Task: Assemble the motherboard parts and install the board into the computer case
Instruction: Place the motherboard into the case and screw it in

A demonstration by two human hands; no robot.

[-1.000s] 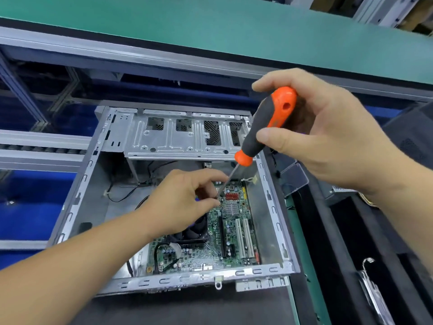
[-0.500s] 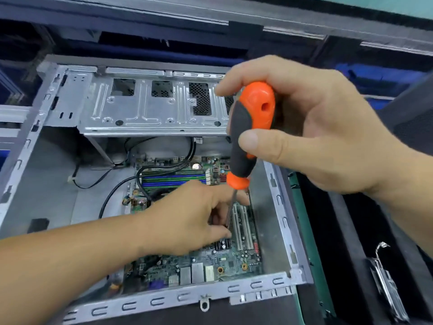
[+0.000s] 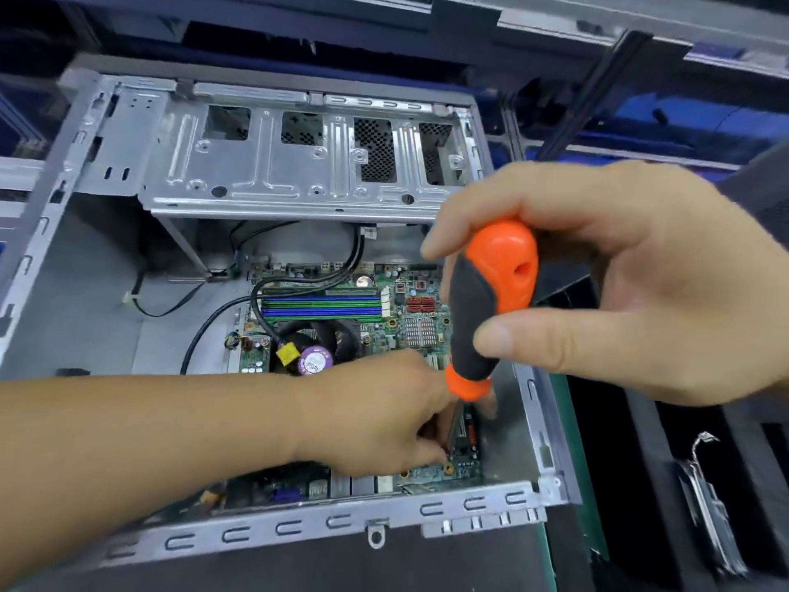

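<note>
A green motherboard (image 3: 410, 322) with blue and green memory slots lies inside the open grey metal case (image 3: 273, 531), under both hands. The right hand (image 3: 632, 284) grips an orange-and-black screwdriver (image 3: 486, 305) upright; the left hand (image 3: 384, 416) pinches at its tip.

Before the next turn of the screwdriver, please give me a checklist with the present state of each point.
1. Right hand grips the screwdriver: ok.
2. Left hand steadies the shaft near the tip: ok.
3. Motherboard lies inside the computer case: ok.
4. Tip seated in a screw: cannot tell, fingers hide it.
5. Black cable clear of the tip: ok.
</note>
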